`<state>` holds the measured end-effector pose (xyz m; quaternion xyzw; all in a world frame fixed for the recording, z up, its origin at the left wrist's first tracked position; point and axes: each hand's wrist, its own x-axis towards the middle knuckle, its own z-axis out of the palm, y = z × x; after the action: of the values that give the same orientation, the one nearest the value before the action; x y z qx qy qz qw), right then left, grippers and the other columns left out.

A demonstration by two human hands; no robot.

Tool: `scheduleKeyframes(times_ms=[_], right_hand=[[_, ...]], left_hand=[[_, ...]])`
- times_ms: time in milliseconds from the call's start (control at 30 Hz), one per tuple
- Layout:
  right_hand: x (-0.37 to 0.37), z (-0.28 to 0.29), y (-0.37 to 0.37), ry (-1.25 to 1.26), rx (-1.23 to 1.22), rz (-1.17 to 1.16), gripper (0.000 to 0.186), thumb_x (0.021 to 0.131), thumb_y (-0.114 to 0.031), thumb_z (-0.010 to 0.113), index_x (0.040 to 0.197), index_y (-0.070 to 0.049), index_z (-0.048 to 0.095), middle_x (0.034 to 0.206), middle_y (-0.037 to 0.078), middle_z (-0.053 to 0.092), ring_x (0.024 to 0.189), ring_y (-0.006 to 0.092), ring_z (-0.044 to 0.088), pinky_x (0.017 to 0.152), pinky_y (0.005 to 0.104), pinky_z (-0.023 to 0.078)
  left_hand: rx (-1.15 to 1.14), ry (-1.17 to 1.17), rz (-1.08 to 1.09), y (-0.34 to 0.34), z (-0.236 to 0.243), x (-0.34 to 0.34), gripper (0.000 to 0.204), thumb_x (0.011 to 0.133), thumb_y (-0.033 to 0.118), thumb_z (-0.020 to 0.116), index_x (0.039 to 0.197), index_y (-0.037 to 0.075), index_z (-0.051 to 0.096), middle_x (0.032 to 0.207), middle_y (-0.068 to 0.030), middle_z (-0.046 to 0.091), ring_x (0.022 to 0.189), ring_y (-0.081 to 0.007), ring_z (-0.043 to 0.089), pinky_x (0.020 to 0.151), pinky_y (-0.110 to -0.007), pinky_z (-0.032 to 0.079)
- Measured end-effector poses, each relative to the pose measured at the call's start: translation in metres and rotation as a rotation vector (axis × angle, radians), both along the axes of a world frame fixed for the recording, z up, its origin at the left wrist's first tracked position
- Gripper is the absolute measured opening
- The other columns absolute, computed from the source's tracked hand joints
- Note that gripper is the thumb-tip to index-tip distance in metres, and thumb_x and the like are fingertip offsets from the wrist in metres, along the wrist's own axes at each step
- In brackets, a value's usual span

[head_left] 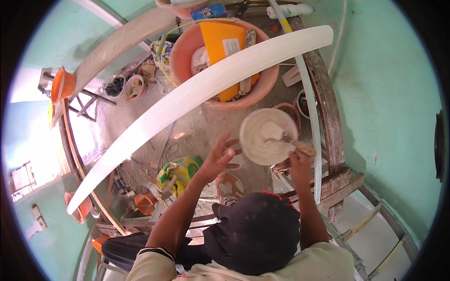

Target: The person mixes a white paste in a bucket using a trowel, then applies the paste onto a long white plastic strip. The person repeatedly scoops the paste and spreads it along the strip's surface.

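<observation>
My right hand (300, 167) is closed at the near right rim of a round bucket (253, 152) of creamy white paste. A tool with a wooden handle (305, 149) stands in the paste (269, 131), its handle leaning over the rim just above that hand. Blur hides the tool's blade and some of my fingers. My left hand (220, 157) hangs left of the bucket with its fingers spread, apart from the bucket and holding nothing. Beyond both hands a long white strip (201, 91) crosses the view from lower left to upper right.
A large pink tub (180, 51) holds an orange sheet (215, 40) and tools. Wooden beams (328, 107) and a pale metal bar (309, 93) run along the right. Below lie a yellow-green bag (180, 173), cables and small tubs (136, 88). Green walls (389, 93) stand at the sides.
</observation>
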<state>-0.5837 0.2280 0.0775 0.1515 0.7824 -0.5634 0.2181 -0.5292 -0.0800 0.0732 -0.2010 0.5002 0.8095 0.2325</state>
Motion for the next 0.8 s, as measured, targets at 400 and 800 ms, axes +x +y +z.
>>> scheduleKeyframes(times_ms=[400,800], right_hand=[[0.001,0.007,-0.042,0.143,-0.032,-0.015,0.057,0.095,-0.027,0.078,0.141,-0.004,0.055,0.111,0.016,0.068,0.099,0.0240,0.073,0.074,0.0359,0.061],[-0.069,0.047,-0.097,0.509,1.012,0.927,0.055,0.085,-0.039,0.082,0.126,-0.011,0.059,0.104,0.019,0.069,0.096,0.0426,0.068,0.086,0.0530,0.050]], left_hand=[[-0.137,-0.066,0.245,-0.036,-0.026,0.019,0.074,0.099,0.012,0.072,0.164,0.015,0.036,0.150,-0.0057,0.057,0.121,-0.0190,0.066,0.088,-0.037,0.065],[-0.181,-0.014,0.239,-0.028,-0.024,0.026,0.086,0.094,0.011,0.080,0.165,0.013,0.033,0.129,-0.0106,0.066,0.107,-0.0163,0.067,0.086,-0.035,0.063]])
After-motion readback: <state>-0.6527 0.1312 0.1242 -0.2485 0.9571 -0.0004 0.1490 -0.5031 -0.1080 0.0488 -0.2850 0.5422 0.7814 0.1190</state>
